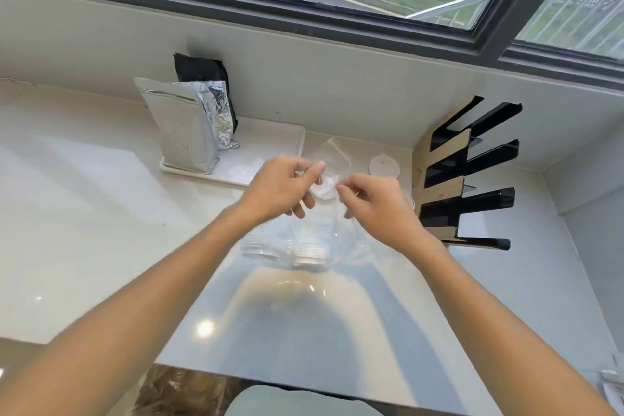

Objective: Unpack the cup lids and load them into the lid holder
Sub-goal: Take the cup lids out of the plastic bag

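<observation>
Both hands meet over the counter (101, 213), pinching the top of a clear bag (324, 233) between them. My left hand (280, 189) has thumb and forefinger closed on a bunched bit of film, the other fingers curled loosely beneath. My right hand (378, 206) pinches the film just opposite, fingertips tucked in, nearly touching the left. Between the two pinches sits something whitish and round, maybe a lid or only crumpled plastic; I cannot tell which. The bag hangs from my fingers toward me, its bottom resting on the counter, so its long axis runs from my hands down toward my body. Inside, low down, lie two short stacks of lids (287, 248), ribbed edges showing, side by side and lying across the bag; the film blurs them and I cannot count them. One loose lid (384, 166) lies flat on the counter beyond my right hand, just beside the holder (469, 172). That holder stands at the right against the corner wall, black slotted arms pointing right and up, its wooden side facing me; what its slots contain is hidden from here. A second bit of clear film rises behind my hands, hard to make out. To the left a white tray (270, 138) carries a silver pouch (182, 132), crumpled foil and a black pouch (202, 73) behind.
</observation>
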